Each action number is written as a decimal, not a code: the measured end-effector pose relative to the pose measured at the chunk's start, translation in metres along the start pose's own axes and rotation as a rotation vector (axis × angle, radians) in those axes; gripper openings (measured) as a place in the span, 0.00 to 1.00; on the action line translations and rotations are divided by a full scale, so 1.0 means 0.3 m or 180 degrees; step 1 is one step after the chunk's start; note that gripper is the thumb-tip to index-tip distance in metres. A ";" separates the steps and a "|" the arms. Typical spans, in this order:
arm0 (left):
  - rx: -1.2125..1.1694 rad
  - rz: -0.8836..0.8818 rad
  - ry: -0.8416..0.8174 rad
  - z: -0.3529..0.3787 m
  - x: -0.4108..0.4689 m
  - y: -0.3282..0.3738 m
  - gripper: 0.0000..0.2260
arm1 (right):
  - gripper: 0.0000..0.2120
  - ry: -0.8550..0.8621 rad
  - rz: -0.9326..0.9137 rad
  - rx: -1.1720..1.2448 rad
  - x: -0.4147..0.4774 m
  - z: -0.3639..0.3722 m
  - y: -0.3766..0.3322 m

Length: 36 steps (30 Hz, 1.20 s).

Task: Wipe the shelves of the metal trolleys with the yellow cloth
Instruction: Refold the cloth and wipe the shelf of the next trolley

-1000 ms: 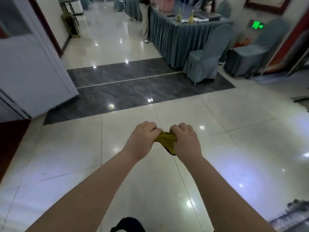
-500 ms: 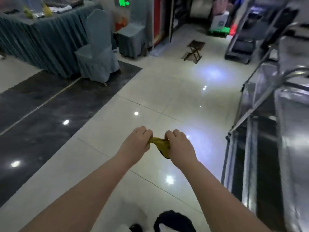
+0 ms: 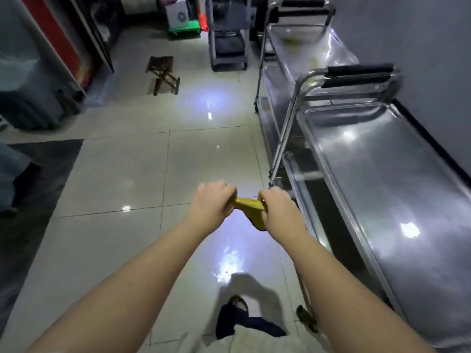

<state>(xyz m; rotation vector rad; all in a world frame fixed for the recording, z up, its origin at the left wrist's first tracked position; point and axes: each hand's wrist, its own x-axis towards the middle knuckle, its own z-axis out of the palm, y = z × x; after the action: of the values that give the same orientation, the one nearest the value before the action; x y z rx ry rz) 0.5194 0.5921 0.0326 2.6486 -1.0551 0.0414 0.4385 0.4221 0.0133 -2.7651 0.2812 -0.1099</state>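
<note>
— Hands first: how do they sit?

— Left hand (image 3: 211,202) and right hand (image 3: 277,210) are both fists, knuckles up, held close together at arm's length above the floor. Each is clenched around one end of the small yellow cloth (image 3: 251,207).

— And the cloth itself?

— It is bunched into a short twisted rope between the two fists, in the air and touching nothing but the hands. A fold of it sags below the right fist.

— Where are the trolleys?

— On the right. The nearer stainless-steel trolley (image 3: 382,187) stands just beside the right forearm, along a plain grey wall (image 3: 420,47). Its flat top shelf shines with reflected light, a lower shelf shows beneath it, and a handle with black grips crosses its far end. Just beyond that handle stands a second steel trolley of the same build (image 3: 305,47), whose top shelf shows yellowish marks.

— What lies around them?

— A glossy floor of pale square tiles (image 3: 127,174), with a dark stone band (image 3: 38,187) at the left. Further off, a small brown wooden folding stool (image 3: 163,72) stands on the tiles, well apart from the trolleys. Behind it are a grey plastic cart (image 3: 228,42) and a bright green crate (image 3: 184,28).
</note>
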 end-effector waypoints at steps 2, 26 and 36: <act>-0.0019 0.0091 0.0024 0.005 0.143 0.007 0.03 | 0.07 0.0113 0.0204 -0.0045 0.105 -0.035 0.057; -0.0696 0.2911 -0.2125 0.494 1.079 -0.022 0.07 | 0.12 0.0926 0.3676 0.0787 0.420 0.201 0.227; -0.0722 0.2771 -0.2864 0.735 0.917 0.036 0.07 | 0.10 0.1207 0.4472 0.0892 0.254 0.428 0.253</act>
<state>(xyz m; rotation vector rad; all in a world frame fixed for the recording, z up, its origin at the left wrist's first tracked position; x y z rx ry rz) 0.6957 0.3397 -0.1395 1.7659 -2.2190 -1.0775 0.5137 0.3808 -0.1307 -1.6980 1.9597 -0.2587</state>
